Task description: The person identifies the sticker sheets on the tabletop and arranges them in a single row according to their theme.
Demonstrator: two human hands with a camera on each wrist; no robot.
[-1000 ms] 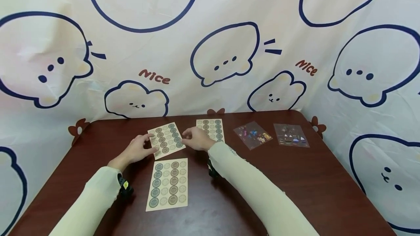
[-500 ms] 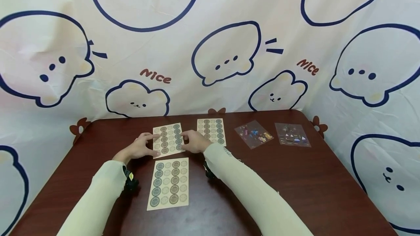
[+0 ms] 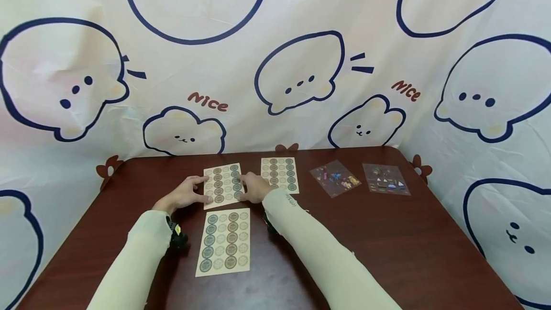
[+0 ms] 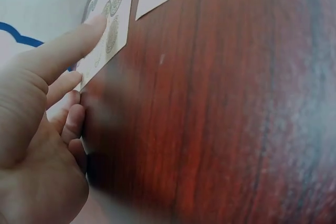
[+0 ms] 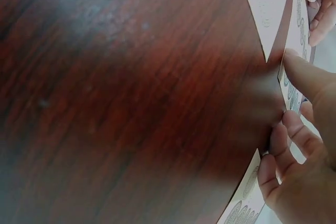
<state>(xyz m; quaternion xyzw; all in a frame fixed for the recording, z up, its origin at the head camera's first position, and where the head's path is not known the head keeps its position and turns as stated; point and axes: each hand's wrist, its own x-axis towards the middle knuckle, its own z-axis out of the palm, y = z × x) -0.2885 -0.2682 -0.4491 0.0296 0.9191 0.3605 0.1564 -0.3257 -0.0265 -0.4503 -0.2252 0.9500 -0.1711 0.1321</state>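
Observation:
A cream sheet of round seal stickers (image 3: 223, 186) lies on the dark red-brown table, rows of printed circles running along it. My left hand (image 3: 184, 194) rests at its left side, with index finger and thumb spread on the edge. At the opposite edge my right hand (image 3: 255, 187) touches the sheet with index finger and thumb. The left wrist view shows the left thumb (image 4: 79, 43) laid over the printed circles. In the right wrist view, the right thumb (image 5: 302, 69) sits right at the sheet's corner.
A second sticker sheet (image 3: 224, 242) lies nearer me, just below the first. Another sheet (image 3: 279, 175) is to the right of my right hand. Further right are two clear sticker sheets (image 3: 336, 178) with small coloured shapes. A printed cloth (image 3: 241, 133) hangs behind the table (image 3: 366, 233).
The far sticker sheet has turned straighter and shifted slightly right under both hands. My right hand has come onto its right edge. The other sheets lie where they were.

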